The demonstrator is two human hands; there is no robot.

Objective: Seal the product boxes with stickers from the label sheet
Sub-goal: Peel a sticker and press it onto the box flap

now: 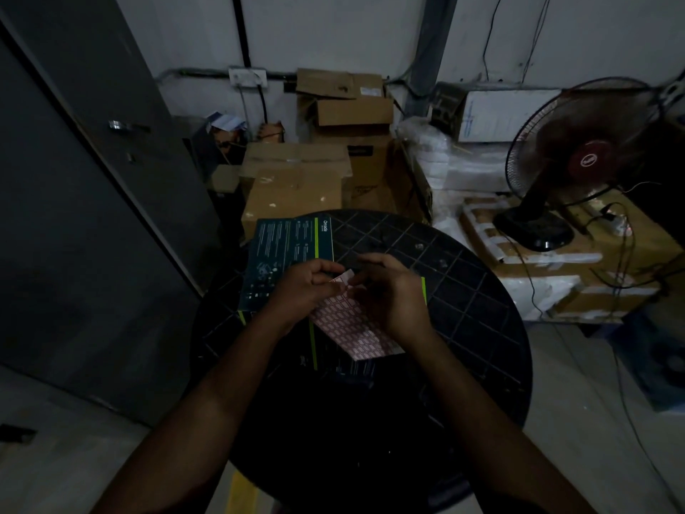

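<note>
A pink label sheet [352,328] with rows of small stickers is held above a round black table [463,291]. My left hand [304,287] pinches the sheet's upper corner. My right hand [393,294] grips the sheet's right side, its fingertips meeting the left hand's at the curled white corner. A dark teal product box [289,246] with a green stripe lies flat on the table behind my left hand. A second dark box [333,361] with green edges lies under the sheet, mostly hidden by my hands and the sheet.
Brown cardboard cartons [296,179] are stacked behind the table. A standing fan [578,161] rests on taped cartons [556,268] to the right, with cables trailing down. A grey door [92,179] fills the left side.
</note>
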